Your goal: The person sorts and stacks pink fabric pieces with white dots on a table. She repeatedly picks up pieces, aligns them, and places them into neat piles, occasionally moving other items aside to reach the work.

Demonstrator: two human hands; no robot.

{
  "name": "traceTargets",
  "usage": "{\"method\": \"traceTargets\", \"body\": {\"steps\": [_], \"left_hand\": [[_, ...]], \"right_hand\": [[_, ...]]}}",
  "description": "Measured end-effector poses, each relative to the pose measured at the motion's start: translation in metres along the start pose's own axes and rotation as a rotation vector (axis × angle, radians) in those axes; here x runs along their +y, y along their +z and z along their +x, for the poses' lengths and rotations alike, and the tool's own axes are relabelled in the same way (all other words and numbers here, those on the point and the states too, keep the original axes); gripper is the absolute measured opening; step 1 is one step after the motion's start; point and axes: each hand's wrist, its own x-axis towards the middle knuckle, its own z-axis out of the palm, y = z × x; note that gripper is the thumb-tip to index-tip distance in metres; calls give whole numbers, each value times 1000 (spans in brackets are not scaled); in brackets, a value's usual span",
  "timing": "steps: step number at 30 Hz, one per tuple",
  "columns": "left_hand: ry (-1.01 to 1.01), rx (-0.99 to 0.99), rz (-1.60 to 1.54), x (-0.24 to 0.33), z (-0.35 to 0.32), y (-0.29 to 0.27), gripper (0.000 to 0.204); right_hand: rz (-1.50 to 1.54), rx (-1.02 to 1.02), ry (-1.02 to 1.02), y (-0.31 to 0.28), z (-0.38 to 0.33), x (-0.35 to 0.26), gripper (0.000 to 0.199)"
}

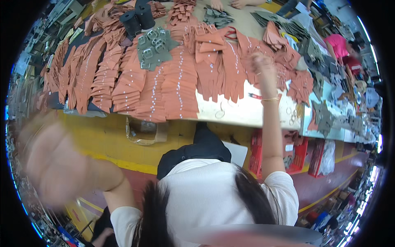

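Note:
My left hand [57, 160] is raised off to the left, away from the table and close to the camera. It is smeared by motion, so its fingers cannot be made out. My right hand [263, 66] reaches over the right part of the table, above terracotta-coloured cut pieces [251, 45]. Its fingers look bent but are blurred, and whether they hold anything is not visible. Overlapping rows of terracotta pieces [180, 90] with small white marks cover the table's left and middle. On top lies a bunch of dark green pieces with metal buckles [154, 47].
Two black spools [138, 18] stand at the back. Red-handled scissors [231, 33], a small red tool [255, 96] and loose rings [294, 115] lie on the table [238, 111]. Below are red crates [256, 154] and a cardboard box [144, 142]. Another person's hands [226, 4] rest opposite.

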Motion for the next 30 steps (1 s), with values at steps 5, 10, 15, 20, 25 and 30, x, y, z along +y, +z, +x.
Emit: {"method": "traceTargets", "body": {"steps": [5, 10, 15, 20, 25, 30], "left_hand": [[-1465, -217, -949, -168, -76, 121, 32], [-2002, -161, -735, -284, -172, 206, 43], [-1936, 12, -702, -358, -212, 270, 51], [-1946, 195, -716, -384, -217, 297, 34], [-1983, 252, -740, -392, -221, 298, 38], [-1999, 255, -763, -391, -220, 296, 32]], "right_hand": [[-206, -197, 238, 24, 118, 163, 27], [-616, -100, -37, 58, 202, 224, 42], [-811, -18, 20, 93, 215, 230, 49], [-776, 14, -60, 94, 220, 212, 32], [-646, -111, 21, 83, 232, 213, 30], [-591, -136, 180, 80, 230, 212, 29]]}}
